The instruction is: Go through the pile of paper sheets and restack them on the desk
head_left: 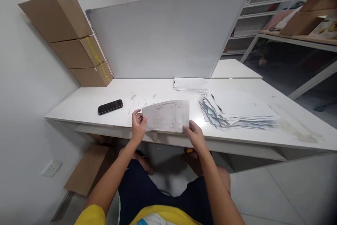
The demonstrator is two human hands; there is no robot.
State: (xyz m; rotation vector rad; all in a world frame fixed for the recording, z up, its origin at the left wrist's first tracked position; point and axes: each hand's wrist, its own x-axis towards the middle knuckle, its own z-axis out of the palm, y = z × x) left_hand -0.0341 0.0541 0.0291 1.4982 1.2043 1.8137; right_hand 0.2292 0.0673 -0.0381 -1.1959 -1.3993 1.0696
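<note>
A printed sheet of paper (165, 117) is stretched between my two hands above the front edge of the white desk. My left hand (138, 123) pinches its left edge, and my right hand (195, 134) grips the lower right corner. Faint lines of print and columns show on the sheet, too small to read. To the right of it lies an uneven pile of papers (237, 121), some with bluish sides. Behind the sheet, against the whiteboard's foot, sits a smaller stack of white papers (190, 84).
A black phone (110, 106) lies on the left of the desk (79, 107). Stacked cardboard boxes (71, 18) stand at the back left, beside an upright whiteboard (163, 35). Another cardboard box (85, 170) is on the floor at left. Shelves (268, 4) rise at the back right.
</note>
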